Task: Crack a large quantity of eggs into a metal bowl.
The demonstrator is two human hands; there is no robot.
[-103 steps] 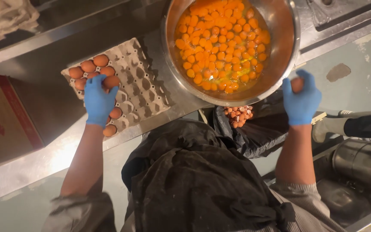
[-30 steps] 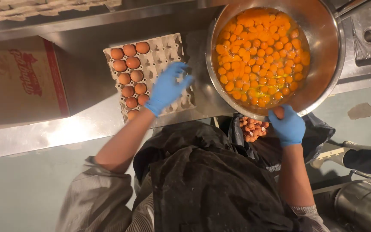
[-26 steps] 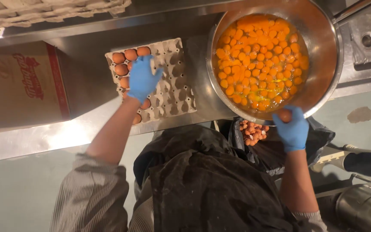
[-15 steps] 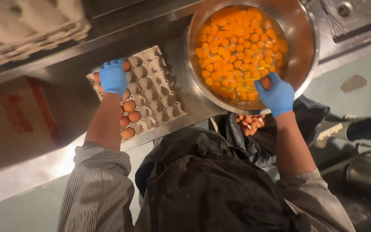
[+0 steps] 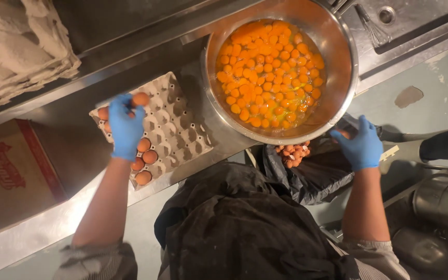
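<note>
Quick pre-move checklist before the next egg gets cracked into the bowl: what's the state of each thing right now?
1. Left hand on an egg in the egg tray: ok, fingers at a brown egg.
2. Eggs left in tray: ok, several along its left side.
3. Right hand free: cannot tell, it hangs over the black waste bag, contents hidden.
4. Steel bowl has room: ok, yolks sit well below the rim.
5. Eggshells contained: ok, piled in the bag.
6. Gloves on both hands: ok, blue.
</note>
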